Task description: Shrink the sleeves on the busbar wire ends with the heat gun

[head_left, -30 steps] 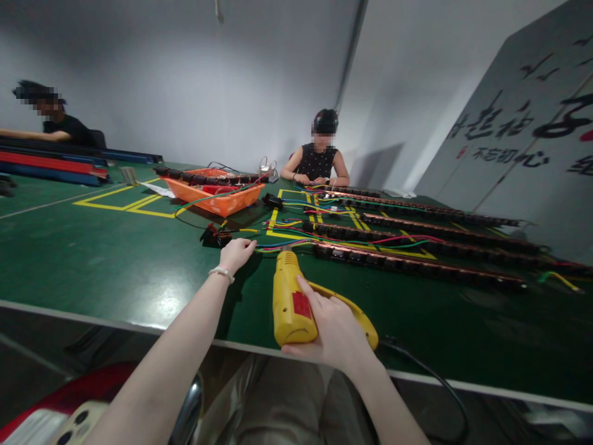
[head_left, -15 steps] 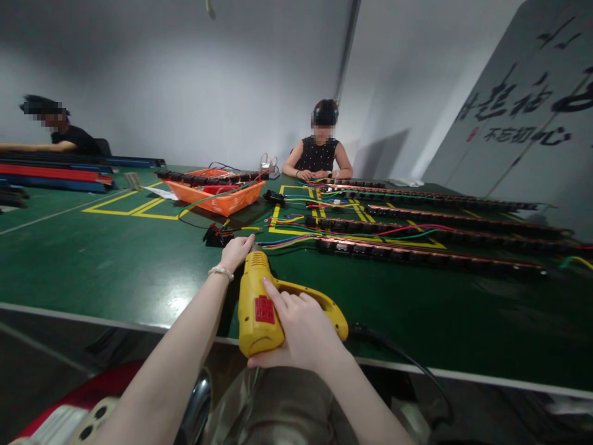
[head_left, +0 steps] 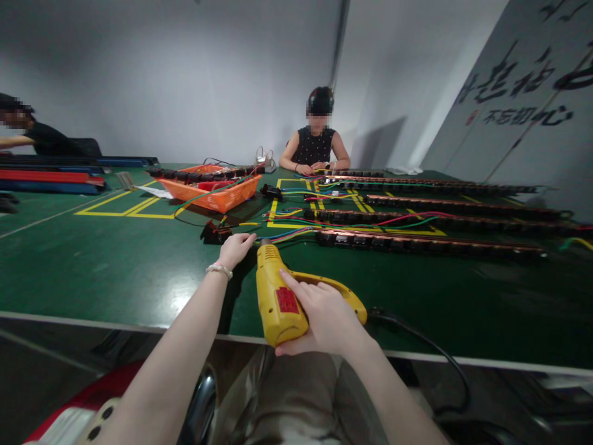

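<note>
My right hand [head_left: 327,315] is wrapped round the handle of a yellow electric screwdriver [head_left: 278,295] with a red label, its nose pointing away from me towards a bundle of coloured wires [head_left: 282,235]. My left hand [head_left: 236,248] lies on the green table [head_left: 115,259] just left of the tool's nose, fingers curled at the end of the wires; what it pinches is hidden. The wires run into a long black socket strip with copper rails [head_left: 417,245]. A black cable [head_left: 417,340] trails from the tool off the table's front edge.
More socket strips [head_left: 445,216] lie in rows to the right. An orange tray [head_left: 210,188] of parts stands at the back left, a small black and red part [head_left: 214,233] near it. One person sits across the table [head_left: 315,148]; another is at the far left [head_left: 41,139].
My right hand has swung the screwdriver left and then back right, bringing its nose up to the wires beside my left hand, which has stayed in place.
</note>
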{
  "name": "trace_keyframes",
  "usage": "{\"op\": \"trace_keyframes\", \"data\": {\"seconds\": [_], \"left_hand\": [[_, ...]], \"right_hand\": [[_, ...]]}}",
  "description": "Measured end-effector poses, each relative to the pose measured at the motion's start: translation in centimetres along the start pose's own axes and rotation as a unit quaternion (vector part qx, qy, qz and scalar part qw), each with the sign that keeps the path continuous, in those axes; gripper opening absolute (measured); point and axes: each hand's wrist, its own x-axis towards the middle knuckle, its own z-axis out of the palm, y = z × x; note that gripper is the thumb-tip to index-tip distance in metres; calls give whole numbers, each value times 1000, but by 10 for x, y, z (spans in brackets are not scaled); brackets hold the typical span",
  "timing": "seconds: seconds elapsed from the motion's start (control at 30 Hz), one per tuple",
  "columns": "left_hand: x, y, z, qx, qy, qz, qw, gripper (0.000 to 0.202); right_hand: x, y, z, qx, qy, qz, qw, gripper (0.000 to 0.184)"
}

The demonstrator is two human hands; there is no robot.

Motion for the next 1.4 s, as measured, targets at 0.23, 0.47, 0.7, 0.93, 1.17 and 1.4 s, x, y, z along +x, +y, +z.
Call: {"op": "trace_keyframes", "data": {"seconds": [0.23, 0.47, 0.7, 0.93, 1.17, 1.4], "left_hand": [[12, -19, 0, -116, -57, 28, 991, 54], [8, -18, -4, -191, -55, 24, 980, 49], [5, -15, -5, -226, -57, 28, 972, 32], [8, -20, -1, -227, -68, 39, 971, 20], [10, -26, 4, -165, -47, 53, 984, 30], [7, -17, 1, -89, -24, 41, 995, 43]], "right_hand": [[-12, 12, -5, -1, 10, 31, 999, 122], [-25, 29, -10, -20, 24, 53, 998, 118], [-35, 39, -10, -53, 54, 76, 994, 112], [-35, 36, -6, -82, 68, 78, 991, 116], [-35, 39, -9, -82, 56, 81, 992, 112], [-33, 38, -10, -82, 53, 79, 992, 111]]}}
